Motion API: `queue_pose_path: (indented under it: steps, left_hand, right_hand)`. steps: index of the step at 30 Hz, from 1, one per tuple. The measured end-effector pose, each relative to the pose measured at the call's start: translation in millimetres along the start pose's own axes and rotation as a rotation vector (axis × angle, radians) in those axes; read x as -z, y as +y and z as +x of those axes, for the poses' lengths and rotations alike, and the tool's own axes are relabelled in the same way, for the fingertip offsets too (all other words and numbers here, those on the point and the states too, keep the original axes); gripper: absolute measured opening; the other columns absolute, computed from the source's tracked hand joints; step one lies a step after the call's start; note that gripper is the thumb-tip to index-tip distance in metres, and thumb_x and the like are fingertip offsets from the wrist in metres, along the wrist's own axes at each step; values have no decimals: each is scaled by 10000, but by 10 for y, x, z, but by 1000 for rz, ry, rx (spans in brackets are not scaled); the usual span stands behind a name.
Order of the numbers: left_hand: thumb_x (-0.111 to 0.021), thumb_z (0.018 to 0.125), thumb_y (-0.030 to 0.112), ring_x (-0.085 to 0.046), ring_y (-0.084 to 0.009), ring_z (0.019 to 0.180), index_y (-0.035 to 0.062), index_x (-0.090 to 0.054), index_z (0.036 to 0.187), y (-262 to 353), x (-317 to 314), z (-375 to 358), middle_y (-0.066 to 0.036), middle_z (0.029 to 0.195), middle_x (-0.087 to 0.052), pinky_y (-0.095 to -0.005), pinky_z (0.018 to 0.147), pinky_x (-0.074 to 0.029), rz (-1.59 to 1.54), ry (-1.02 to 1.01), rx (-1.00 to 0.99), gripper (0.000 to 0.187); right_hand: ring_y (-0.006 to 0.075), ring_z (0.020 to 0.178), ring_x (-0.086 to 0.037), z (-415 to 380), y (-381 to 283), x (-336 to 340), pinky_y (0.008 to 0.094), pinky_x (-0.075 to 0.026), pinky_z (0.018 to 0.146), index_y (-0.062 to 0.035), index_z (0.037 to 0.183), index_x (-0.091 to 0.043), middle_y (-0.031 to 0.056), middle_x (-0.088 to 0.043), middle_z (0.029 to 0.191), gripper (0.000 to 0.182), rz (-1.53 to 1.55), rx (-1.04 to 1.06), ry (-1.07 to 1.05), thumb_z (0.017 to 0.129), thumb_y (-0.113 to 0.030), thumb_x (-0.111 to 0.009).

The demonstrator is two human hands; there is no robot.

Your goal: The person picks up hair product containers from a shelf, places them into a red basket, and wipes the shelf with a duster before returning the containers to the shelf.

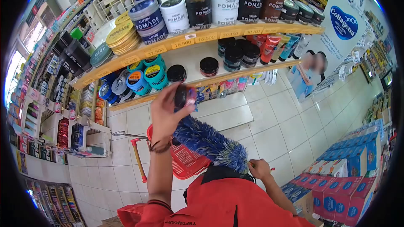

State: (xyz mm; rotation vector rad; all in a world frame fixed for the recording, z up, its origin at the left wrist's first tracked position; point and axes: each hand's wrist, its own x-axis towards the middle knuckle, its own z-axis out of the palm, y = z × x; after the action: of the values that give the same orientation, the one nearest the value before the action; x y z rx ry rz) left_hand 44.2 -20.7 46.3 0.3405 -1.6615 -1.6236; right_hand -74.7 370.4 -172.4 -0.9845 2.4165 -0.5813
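My left hand (165, 112) is raised in front of the lower shelf, its fingers wrapped round a small dark jar (181, 96) with a reddish, blurred side. Down by my waist, my right hand (259, 169) is closed at the end of a fluffy blue duster (212, 143); its handle is mostly hidden in the fist. The duster's far end reaches up to just under the jar. On the lower shelf behind stand a black-lidded jar (176, 73) and another dark jar (208, 66), with teal tubs (155, 76) to their left.
Pomade jars (225, 4) line the upper shelf above its yellow price strip (206, 38). A red shopping basket (187, 164) sits on the tiled floor below my left forearm. Stacked cartons (341, 197) stand at the right, near a Collagena poster (336, 29). More stocked shelves (50, 113) run along the left.
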Motion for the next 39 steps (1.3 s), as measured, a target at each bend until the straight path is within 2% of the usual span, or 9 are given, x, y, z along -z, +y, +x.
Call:
queue_pose_path:
  steps: [3, 5, 7, 11, 16, 19, 21, 27, 39]
  left_hand:
    - [-900, 718, -36, -682, -205, 1172, -56, -577, 1389, 78, -326, 619, -143, 1250, -710, -348, 1051, -521, 444, -86, -133, 744]
    - [-911, 695, -3, -708, -216, 1118, -26, -615, 1360, -50, -458, 927, -150, 1204, -732, -352, 1021, -539, 443, -65, -192, 728]
    - [-909, 660, 21, -722, -251, 1088, -16, -649, 1318, -83, -524, 1160, -165, 1191, -737, -357, 1006, -544, 787, -122, -246, 708]
    - [-883, 655, 73, -713, -316, 1109, 6, -671, 1255, -147, -604, 1369, -195, 1179, -727, -373, 1004, -538, 903, -224, -156, 640]
    - [-899, 625, 169, -689, -371, 1074, 45, -670, 1233, -58, -677, 1510, -185, 1124, -711, -414, 976, -547, 1060, -282, -233, 661]
    - [-905, 609, 201, -679, -369, 1078, 54, -663, 1235, -34, -663, 1608, -178, 1137, -703, -411, 977, -543, 1122, -397, -145, 687]
    - [-901, 611, 222, -674, -360, 1091, 61, -653, 1249, -32, -618, 1635, -181, 1163, -696, -409, 984, -540, 1133, -479, 10, 703]
    - [-887, 606, 210, -684, -349, 1135, 86, -611, 1346, 230, -544, 1646, -183, 1228, -700, -418, 971, -549, 1324, -464, 173, 800]
    - [-856, 496, -12, -638, -373, 1228, 92, -573, 1377, 186, -265, 1764, -172, 1270, -675, -426, 990, -547, 1413, -613, 303, 932]
  right_hand:
    - [453, 719, -679, -29, 140, -61, 541, -554, 672, -115, 813, -732, 192, -691, 712, 337, 24, -25, -14, 942, -419, -661]
    - [455, 725, -679, -51, 241, -79, 543, -548, 663, -110, 802, -725, 202, -690, 718, 346, 58, -18, 0, 934, -424, -666]
    - [460, 727, -678, 5, 398, -55, 545, -546, 660, -109, 799, -725, 208, -690, 721, 344, 75, 19, 16, 923, -426, -673]
    - [473, 739, -676, 64, 378, 373, 543, -554, 680, -108, 824, -743, 209, -694, 729, 329, 116, -50, -33, 917, -414, -667]
    - [478, 773, -677, 255, 687, 421, 544, -557, 708, -94, 828, -748, 225, -699, 764, 367, 47, -47, -42, 923, -438, -660]
    - [479, 762, -660, 437, 791, 437, 530, -537, 684, -48, 792, -708, 232, -676, 749, 369, 51, 2, -66, 938, -381, -643]
    - [481, 777, -676, 521, 845, 474, 545, -552, 704, -81, 823, -740, 234, -694, 763, 401, 22, 16, -95, 936, -456, -654]
    - [487, 778, -661, 638, 879, 532, 530, -537, 687, -47, 784, -709, 243, -678, 769, 393, -22, 108, -78, 942, -398, -630]
    - [488, 792, -675, 905, 1068, 507, 541, -540, 707, -49, 866, -756, 258, -692, 812, 385, 21, 47, -100, 939, -406, -633]
